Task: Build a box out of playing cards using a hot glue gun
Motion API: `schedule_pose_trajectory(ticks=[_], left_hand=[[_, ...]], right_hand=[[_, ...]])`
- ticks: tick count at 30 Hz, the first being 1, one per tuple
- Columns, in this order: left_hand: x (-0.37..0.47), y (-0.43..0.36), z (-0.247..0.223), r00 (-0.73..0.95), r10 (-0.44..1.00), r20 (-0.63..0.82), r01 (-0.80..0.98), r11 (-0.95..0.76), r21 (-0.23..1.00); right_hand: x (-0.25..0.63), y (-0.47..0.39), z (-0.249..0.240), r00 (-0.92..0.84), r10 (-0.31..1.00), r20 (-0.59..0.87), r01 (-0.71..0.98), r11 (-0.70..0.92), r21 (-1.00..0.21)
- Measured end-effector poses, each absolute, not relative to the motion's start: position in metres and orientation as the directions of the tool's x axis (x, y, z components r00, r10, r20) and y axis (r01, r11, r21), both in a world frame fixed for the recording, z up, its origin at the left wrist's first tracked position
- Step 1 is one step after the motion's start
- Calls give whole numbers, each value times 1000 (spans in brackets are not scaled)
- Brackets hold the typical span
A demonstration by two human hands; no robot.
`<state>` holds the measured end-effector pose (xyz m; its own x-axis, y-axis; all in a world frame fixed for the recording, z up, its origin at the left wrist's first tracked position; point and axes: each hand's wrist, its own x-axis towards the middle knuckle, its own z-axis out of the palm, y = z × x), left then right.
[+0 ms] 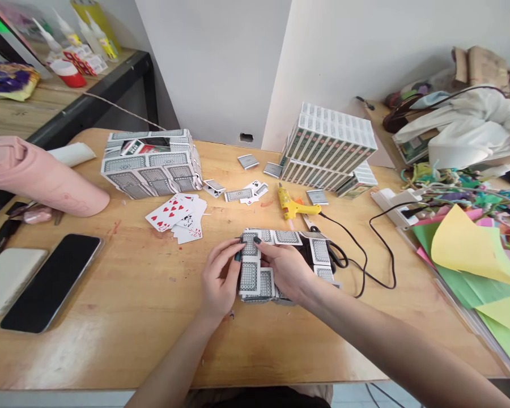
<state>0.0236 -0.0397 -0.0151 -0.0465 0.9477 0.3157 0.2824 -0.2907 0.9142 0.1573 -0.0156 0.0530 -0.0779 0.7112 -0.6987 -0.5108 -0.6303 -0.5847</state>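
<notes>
A box covered in grey-backed playing cards (266,283) lies at the table's front middle, with an opening in its top. My left hand (221,275) is closed on its left edge, thumb and fingertips against the cards there. My right hand (289,269) reaches across the top, its thumb pressing a card near the far left corner; its other fingers are hidden at the opening. Behind the box lies a yellow hot glue gun (292,207). Black-handled scissors (339,255) are partly covered by the box. Loose face-up playing cards (170,214) lie beyond my left hand.
Another card-covered box (147,180) stands at the back left, near a pink roll (46,175). Stacked card packs (329,141) stand at the back right. A phone (53,283) lies left. The glue gun's cord runs toward a white power strip (393,207) beside coloured paper (471,255).
</notes>
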Motion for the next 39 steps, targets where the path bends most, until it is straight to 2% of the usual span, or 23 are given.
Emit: schedule_pose_trajectory(ticks=[4, 6, 8, 10, 12, 13, 14, 15, 17, 19, 22, 26, 32, 37, 39], left_hand=[[17, -41, -18, -75, 957, 281, 253, -254, 933], [15, -42, -18, -93, 969, 229, 222, -204, 953], [14, -41, -17, -83, 982, 171, 154, -157, 975], [16, -41, -13, -34, 990, 139, 82, -135, 987], [19, -39, -8, 44, 989, 139, 60, -142, 988], [20, -39, -5, 90, 986, 144, 77, -151, 986], [21, -39, -3, 134, 980, 147, 106, -162, 981], [22, -39, -1, 175, 974, 147, 139, -172, 975], [22, -40, 2, 242, 961, 134, 195, -183, 964], [20, -42, 2, 276, 955, 112, 223, -177, 959], [18, -43, 1, 289, 955, 72, 236, -144, 961], [15, -36, 4, 310, 949, 52, 258, -137, 957], [23, -7, 14, 309, 945, 108, 374, -225, 900], [34, 6, 15, 284, 946, 156, 426, -271, 863], [35, 7, 14, 289, 944, 159, 401, -270, 876]], right_hand=[[183, -26, 71, -222, 751, -621, -433, -647, -628], [204, -29, 83, -206, 732, -650, -316, -678, -663], [227, -26, 93, -187, 733, -654, -129, -679, -723], [249, -15, 98, -99, 810, -579, 85, -572, -816], [268, 3, 93, 41, 931, -363, 316, -357, -879], [275, 14, 88, 116, 968, -223, 472, -251, -845], [280, 25, 80, 132, 985, -112, 633, -171, -755], [285, 35, 71, 89, 995, -50, 758, -100, -644], [288, 53, 53, -88, 996, -23, 907, 70, -416], [288, 66, 38, -218, 969, -116, 955, 187, -229], [283, 77, 29, -246, 945, -217, 968, 226, -112], [280, 85, 27, -238, 947, -214, 971, 225, -87], [281, 96, 15, -215, 954, -208, 976, 203, -78], [286, 96, 29, -194, 974, -117, 976, 179, -125], [293, 91, 48, -121, 993, -9, 966, 116, -230]])
